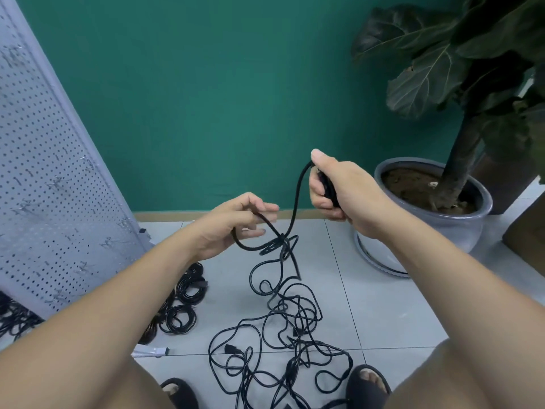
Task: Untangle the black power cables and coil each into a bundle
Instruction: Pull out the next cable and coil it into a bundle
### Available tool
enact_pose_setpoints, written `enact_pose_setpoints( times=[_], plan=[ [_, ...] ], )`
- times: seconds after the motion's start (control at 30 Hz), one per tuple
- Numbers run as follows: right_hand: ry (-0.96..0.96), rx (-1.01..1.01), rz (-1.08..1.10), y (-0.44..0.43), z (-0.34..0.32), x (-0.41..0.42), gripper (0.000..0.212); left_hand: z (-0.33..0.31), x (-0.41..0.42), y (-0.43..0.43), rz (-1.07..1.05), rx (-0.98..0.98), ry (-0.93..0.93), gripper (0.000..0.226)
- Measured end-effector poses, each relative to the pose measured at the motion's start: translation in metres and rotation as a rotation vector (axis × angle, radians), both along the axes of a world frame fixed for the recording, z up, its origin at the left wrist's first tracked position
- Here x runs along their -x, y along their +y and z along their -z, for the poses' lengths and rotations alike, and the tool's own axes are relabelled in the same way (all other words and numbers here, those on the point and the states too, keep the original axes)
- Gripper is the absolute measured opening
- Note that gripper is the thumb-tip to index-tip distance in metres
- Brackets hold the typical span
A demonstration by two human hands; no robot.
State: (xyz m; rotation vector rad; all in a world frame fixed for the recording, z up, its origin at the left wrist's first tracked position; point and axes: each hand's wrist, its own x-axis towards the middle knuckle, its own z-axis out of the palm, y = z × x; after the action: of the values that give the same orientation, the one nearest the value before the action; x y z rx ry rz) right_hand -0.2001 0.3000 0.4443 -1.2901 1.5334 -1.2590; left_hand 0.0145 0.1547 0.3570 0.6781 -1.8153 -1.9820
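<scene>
While the right hand (339, 190) grips the cable (297, 196) end at 1 o'clock and the left hand (236, 224) hooks its loop, pulling could tighten the knot (281, 245) above the 6 o'clock tangle (283, 335)

no readable text, no labels, no brands, no numbers, no signs anywhere

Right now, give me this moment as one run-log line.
left hand: holds cable loop | right hand: grips cable | knot: hanging below hands | tangle: on floor | bundles: floor, left
</scene>
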Motion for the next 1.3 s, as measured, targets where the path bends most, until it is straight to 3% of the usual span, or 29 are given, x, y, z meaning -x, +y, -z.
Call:
enact_pose_setpoints(
  times=[0.03,0.07,0.13,0.2,0.27,0.33,0.43,0.53,0.67,0.9,1.07,1.3],
  plan=[
    [0.015,0.001,-0.002,0.0,0.0,0.0,0.056,0.002,0.0,0.002,0.002,0.059,-0.043,0.032],
    [0.031,0.001,-0.004,0.001,0.0,-0.001,0.056,0.005,0.002,0.004,-0.055,0.245,-0.12,0.034],
    [0.071,0.004,-0.007,0.001,0.001,-0.003,0.057,0.011,0.007,0.005,-0.277,0.773,-0.273,0.036],
    [0.099,0.008,-0.01,0.001,0.002,-0.005,0.057,0.01,0.013,0.009,-0.416,1.187,-0.265,0.028],
    [0.097,0.022,-0.011,0.002,0.001,-0.007,0.057,0.002,0.02,0.02,-0.466,1.415,-0.206,0.012],
    [0.092,0.042,-0.004,0.002,0.0,-0.007,0.057,0.0,0.026,0.03,-0.389,1.488,-0.199,0.013],
    [0.088,0.071,0.005,0.004,-0.003,-0.007,0.058,0.011,0.031,0.038,-0.191,1.406,-0.404,0.041],
    [0.094,0.085,-0.006,0.004,-0.004,-0.008,0.058,0.015,0.029,0.029,-0.18,1.243,-0.49,0.065],
    [0.105,0.091,-0.009,0.004,-0.001,-0.007,0.058,0.011,0.028,0.013,-0.1,1.112,-0.492,0.041],
    [-0.055,0.084,0.118,0.002,-0.005,0.012,0.055,0.002,0.007,0.007,-0.026,0.496,-0.213,0.018],
    [-0.036,0.063,0.173,0.002,-0.001,0.021,0.056,-0.005,-0.005,0.004,-0.061,0.114,-0.031,0.026],
    [0.052,0.068,0.149,0.006,0.001,0.013,0.057,-0.01,-0.009,-0.002,-0.177,-0.139,0.135,0.018]
  ],
)
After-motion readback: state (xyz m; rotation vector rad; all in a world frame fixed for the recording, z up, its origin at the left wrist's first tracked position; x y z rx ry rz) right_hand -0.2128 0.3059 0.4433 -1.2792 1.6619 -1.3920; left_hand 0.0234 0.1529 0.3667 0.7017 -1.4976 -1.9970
